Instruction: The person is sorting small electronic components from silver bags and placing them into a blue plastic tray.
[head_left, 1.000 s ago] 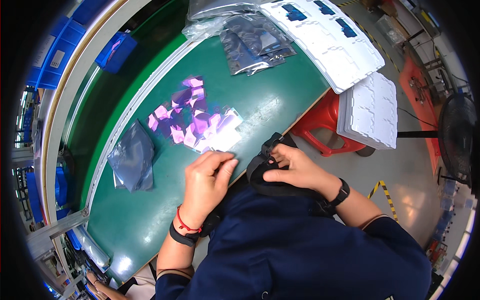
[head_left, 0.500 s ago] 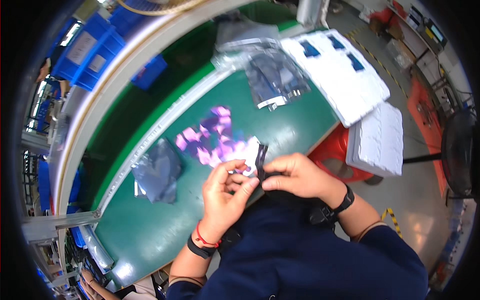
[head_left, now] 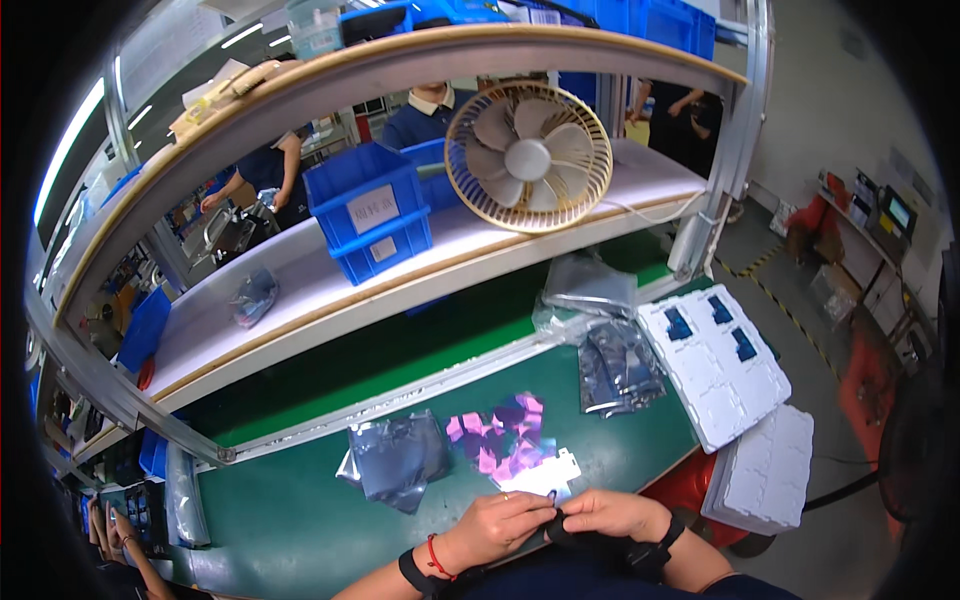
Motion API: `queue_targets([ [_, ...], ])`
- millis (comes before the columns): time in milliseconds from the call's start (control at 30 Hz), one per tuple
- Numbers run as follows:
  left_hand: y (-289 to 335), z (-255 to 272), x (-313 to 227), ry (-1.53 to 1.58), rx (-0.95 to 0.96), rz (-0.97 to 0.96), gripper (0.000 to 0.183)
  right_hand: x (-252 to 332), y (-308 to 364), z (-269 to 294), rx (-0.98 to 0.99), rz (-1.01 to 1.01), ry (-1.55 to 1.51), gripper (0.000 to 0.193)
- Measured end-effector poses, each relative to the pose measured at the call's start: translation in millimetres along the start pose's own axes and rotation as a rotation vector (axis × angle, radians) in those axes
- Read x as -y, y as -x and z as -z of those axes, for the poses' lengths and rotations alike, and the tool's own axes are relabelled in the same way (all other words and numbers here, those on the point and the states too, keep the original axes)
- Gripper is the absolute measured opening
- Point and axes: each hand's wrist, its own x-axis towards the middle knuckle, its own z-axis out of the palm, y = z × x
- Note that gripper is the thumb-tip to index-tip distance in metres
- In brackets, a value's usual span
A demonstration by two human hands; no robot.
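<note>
My left hand [head_left: 508,522] and my right hand [head_left: 615,514] meet at the near edge of the green table [head_left: 290,520]. Both are closed in a pinch on a small black strip [head_left: 553,496], mostly hidden by the fingers; its exact kind cannot be made out. Just beyond the fingertips lies a bright white sheet-like piece [head_left: 556,470] with a notched edge. Shiny pink and purple film pieces [head_left: 486,430] are scattered beside it. Left of them rests a grey antistatic bag [head_left: 398,458].
More antistatic bags [head_left: 615,372] lie at the table's far right. A white foam tray [head_left: 710,385] with dark blue parts overhangs the right edge, by stacked white trays [head_left: 765,470] on a red stool [head_left: 690,483]. A shelf above holds blue bins [head_left: 370,215] and a fan [head_left: 528,160]. Other people work beyond.
My view has tilted up, bringing the shelf, bins and fan into sight and the hands lower in the picture. My fingers have drawn closer together around the black strip.
</note>
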Motion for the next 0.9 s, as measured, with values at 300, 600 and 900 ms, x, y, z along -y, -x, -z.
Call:
queue_targets([
  [300,12.3,-8.7,4.8,0.369,0.087,0.228,0.026,-11.5,5.3,0.2,0.051,-0.066,-0.103,0.028],
  [600,12.6,-2.1,2.1,0.426,0.123,0.255,0.03,-14.2,7.8,-3.4,0.072,-0.063,-0.322,0.033],
  [900,13.4,-16.7,-7.3,0.112,0.068,0.392,0.025,17.7,5.3,-44.4,-0.605,0.049,0.152,0.037],
])
